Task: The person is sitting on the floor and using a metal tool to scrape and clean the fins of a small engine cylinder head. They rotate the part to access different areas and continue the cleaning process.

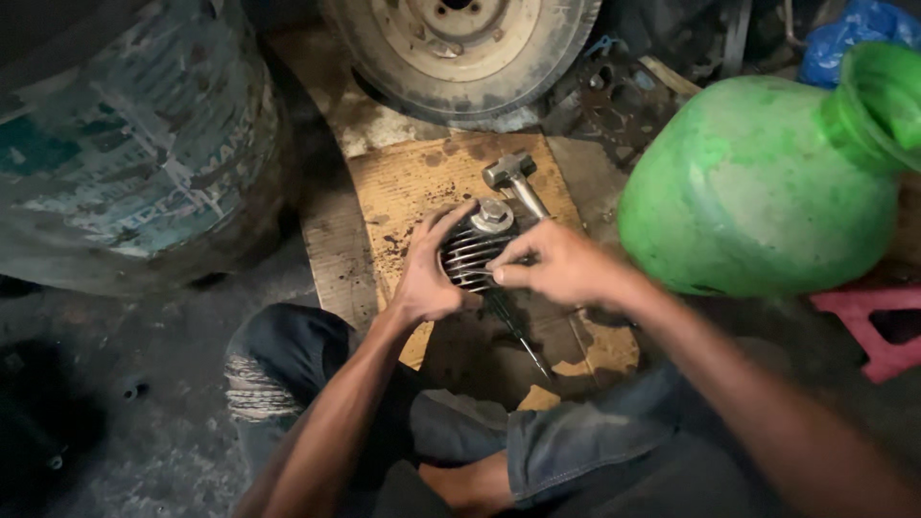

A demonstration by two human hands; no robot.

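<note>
Between the two hands, on a stained, oil-spotted wooden board (422,182): a finned metal cylinder part (472,251), dark and ribbed, with bright edges on its thin parallel fins and a pale round cap on top. Left hand (429,273) cupped against the part's near-left side, fingers curled up over the fins, steadying it. Right hand (556,266) just to the right of the part, thumb and fingers pinched together on something small and thin at the fin edges; what exactly is pinched, too small and blurred to tell. Just beyond the grip, a steel hammer (510,175), smooth grey head lying on the board, handle running toward the right hand and lost behind it. Just below the grip, a slim dark rod-like tool (518,336) slanting toward the knees, tip pale, upper end hidden under the right hand. Far beyond the grip, a worn tyre on a dusty pale rim (460,43), cut off by the top edge. Well to the left of the grip, a large dented drum (125,144), paint peeling in teal and grey patches, only partly in view. Right of the grip, a bulbous translucent green plastic jug (767,182), scuffed, neck cut off at the frame edge. Beneath it, a pink plastic piece (868,321), mostly hidden. Grimy denim-clad knees nearest the camera.
</note>
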